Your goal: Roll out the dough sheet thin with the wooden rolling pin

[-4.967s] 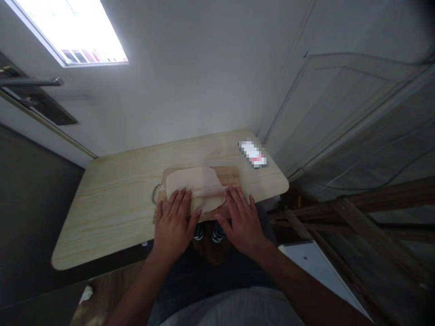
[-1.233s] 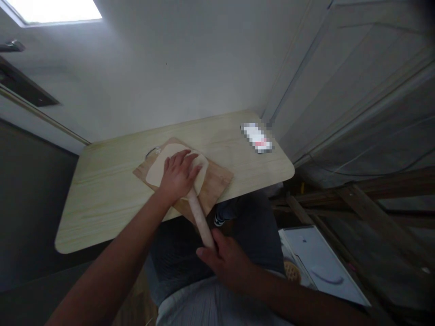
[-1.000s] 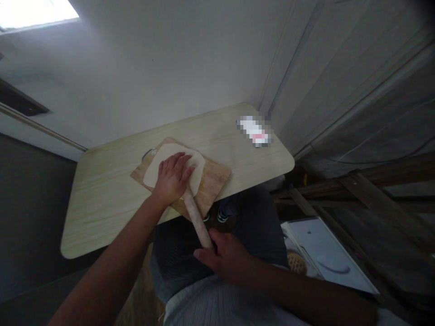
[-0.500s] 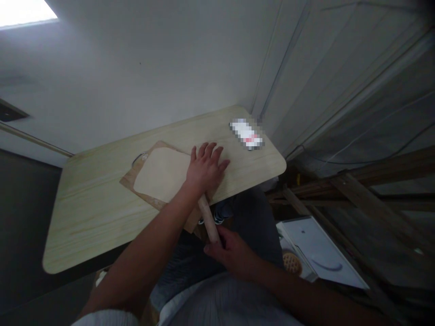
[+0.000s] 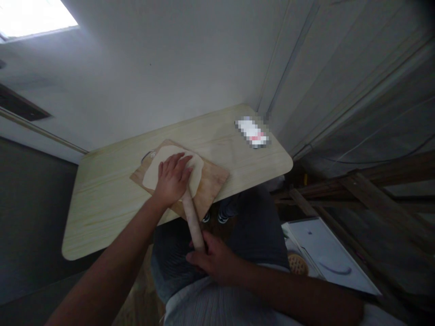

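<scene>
Pale dough sheet (image 5: 152, 170) lies flat towards board's (image 5: 215, 183) 10 o'clock, uncut where visible (flattening seems well along; evenness unclear). Left hand (image 5: 172, 181) spreads over it and rolling pin's (image 5: 193, 219) far end; right hand (image 5: 215, 260) grips near end, 5 o'clock.

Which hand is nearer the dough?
Left. The left hand is over the dough; the right hand is off it, closer to the body, gripping the near end of the pin.

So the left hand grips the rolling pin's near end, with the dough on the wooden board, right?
Not quite: the head view shows the right hand gripping that end of the rolling pin. The dough does lie on the wooden board.
</scene>
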{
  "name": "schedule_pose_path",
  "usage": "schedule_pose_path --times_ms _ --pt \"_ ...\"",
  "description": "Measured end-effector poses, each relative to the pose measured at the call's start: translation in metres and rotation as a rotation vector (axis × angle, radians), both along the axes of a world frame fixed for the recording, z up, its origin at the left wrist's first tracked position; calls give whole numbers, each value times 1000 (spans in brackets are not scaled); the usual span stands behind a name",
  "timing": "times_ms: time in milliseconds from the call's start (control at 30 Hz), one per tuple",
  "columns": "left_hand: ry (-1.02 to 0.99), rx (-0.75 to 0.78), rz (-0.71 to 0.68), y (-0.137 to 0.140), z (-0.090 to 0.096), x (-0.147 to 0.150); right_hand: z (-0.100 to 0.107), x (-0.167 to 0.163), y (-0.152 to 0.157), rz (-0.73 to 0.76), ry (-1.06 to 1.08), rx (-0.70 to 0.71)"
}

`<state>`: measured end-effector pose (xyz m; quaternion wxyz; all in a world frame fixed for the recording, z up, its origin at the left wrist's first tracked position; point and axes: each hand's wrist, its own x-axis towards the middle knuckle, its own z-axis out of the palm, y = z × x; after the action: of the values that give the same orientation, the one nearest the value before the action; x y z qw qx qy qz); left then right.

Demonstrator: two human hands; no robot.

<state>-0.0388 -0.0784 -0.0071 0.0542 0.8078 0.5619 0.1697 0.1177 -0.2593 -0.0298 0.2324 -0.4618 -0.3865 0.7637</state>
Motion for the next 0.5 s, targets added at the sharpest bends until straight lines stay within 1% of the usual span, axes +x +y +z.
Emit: schedule_pose_path --times_ms 100,200,267,333,433,500 --pt "5 13 14 -7 -2 -29 -2 -11 -1 -20 80 -41" --pt "11 65 50 -12 -1 -43 -1 -20 -2 -14 106 -42" --pt "-29 94 78 -14 0 -41 -1 -24 -3 -2 104 -47" --pt "-128 77 69 -16 -1 -31 -3 -27 -4 4 100 -59" --pt "-277 25 -15 -18 -4 -14 -5 -27 -5 -9 117 -63" --pt "-266 18 -56 -19 -4 -5 -4 -23 -4 -16 142 -76"
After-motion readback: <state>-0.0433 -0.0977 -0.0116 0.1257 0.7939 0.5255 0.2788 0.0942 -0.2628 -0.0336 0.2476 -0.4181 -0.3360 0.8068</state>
